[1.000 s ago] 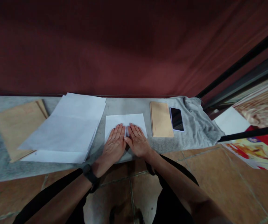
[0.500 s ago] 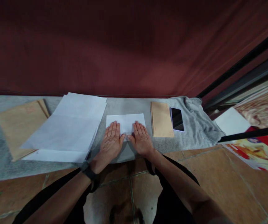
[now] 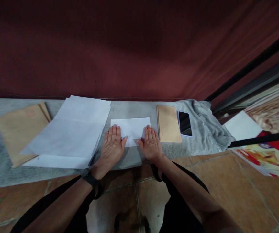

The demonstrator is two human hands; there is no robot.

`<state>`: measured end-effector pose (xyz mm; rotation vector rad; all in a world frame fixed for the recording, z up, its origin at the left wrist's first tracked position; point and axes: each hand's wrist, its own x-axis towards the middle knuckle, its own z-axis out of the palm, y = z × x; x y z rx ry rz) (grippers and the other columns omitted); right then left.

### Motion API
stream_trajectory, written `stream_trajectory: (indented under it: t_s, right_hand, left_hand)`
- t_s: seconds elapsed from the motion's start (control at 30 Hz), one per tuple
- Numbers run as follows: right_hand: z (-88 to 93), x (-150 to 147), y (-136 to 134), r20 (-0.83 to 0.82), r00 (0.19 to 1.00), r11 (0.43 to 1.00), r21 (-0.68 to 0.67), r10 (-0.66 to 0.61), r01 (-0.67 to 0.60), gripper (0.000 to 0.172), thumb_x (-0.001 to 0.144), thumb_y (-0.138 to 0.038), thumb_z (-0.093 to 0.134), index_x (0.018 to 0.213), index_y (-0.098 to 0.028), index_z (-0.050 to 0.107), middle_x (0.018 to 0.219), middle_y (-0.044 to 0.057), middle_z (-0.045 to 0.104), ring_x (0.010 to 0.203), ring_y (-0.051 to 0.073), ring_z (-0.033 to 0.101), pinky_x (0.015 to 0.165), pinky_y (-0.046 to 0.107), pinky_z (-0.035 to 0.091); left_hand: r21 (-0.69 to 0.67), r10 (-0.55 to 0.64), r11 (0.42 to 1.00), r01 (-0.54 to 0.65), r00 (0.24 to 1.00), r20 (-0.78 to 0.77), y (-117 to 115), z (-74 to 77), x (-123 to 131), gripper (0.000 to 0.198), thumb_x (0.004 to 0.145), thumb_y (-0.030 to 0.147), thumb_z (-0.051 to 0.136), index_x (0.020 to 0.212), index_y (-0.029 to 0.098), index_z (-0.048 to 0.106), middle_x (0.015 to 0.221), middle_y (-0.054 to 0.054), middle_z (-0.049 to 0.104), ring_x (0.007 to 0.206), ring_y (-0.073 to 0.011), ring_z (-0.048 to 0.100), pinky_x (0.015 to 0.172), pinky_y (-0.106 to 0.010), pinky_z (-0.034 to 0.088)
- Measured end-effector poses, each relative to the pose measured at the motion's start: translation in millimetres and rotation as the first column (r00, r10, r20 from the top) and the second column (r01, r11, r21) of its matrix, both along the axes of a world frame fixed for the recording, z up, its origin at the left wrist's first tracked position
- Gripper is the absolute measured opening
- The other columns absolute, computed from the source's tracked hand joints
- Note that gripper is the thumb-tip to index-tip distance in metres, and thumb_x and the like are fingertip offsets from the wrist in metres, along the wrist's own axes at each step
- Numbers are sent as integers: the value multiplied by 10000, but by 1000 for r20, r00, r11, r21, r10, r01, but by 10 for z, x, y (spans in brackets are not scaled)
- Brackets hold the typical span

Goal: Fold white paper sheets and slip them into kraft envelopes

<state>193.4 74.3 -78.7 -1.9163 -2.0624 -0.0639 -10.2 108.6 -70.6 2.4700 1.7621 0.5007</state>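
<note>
A small folded white sheet of paper (image 3: 131,127) lies flat on the grey cloth in front of me. My left hand (image 3: 112,144) rests palm down over its left end, fingers straight and pointing away from me. Over the right end lies my right hand (image 3: 150,143), also flat, with its thumb pointing inward onto the paper. Between the two hands the middle of the paper shows. Neither hand grips anything. A dark band is on my left wrist.
Large white sheets (image 3: 69,129) lie at left, partly over brown envelopes (image 3: 15,129). To the right are more brown envelopes (image 3: 170,124) and a phone (image 3: 185,123). The grey cloth (image 3: 200,129) ends near a dark metal bar (image 3: 263,139). A red wall (image 3: 129,58) stands behind.
My hands have slid apart on the folded paper, the left one leftward and the right one rightward. More of the paper's middle now shows.
</note>
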Motion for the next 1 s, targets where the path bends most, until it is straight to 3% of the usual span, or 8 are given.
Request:
stream_trajectory:
  t_s: [0.37,0.5,0.7,0.83,1.0]
  right_hand:
    - [62,56,-31,-28,998,998,-31,-51,50,799,1065,-544,420,1589,51,325,1638,310,348,1538,411,343,1230,592,317]
    - [159,29,-36,-64,996,997,-42,66,-69,726,1083,-499,383,1636,-41,273,1679,226,326,1577,341,291,1267,550,294]
    - [233,-171,-151,-113,961,961,-91,251,-261,666,1099,-500,334,1615,-80,350,1695,142,331,1594,251,266,1310,446,262]
    - [177,-230,-218,-111,956,955,-93,271,-282,675,1098,-521,336,1583,-57,405,1681,151,357,1581,250,299,1320,447,245]
    - [113,-214,-228,-82,964,962,-84,253,-260,690,1084,-524,388,1608,-76,364,1681,163,350,1584,263,291,1308,477,280]
  left_hand:
    - [46,23,999,-25,999,43,-4,32,-15,702,1069,443,285,1565,-49,359,1643,-306,335,1576,-386,266,1261,-597,278]
    - [75,-81,994,77,996,45,-82,69,36,663,1070,400,304,1616,24,290,1679,-245,306,1593,-341,235,1274,-577,273]
    - [29,-264,964,264,964,-26,-296,9,119,641,1031,229,292,1630,13,227,1695,-225,284,1606,-290,202,1285,-517,290]
    - [-10,-312,950,313,947,-81,-355,-61,103,670,1002,203,304,1635,8,202,1691,-226,294,1594,-282,248,1290,-509,281]
    - [-35,-274,962,272,956,-105,-357,-59,66,647,1000,195,298,1618,6,265,1683,-221,318,1591,-284,253,1293,-500,271]
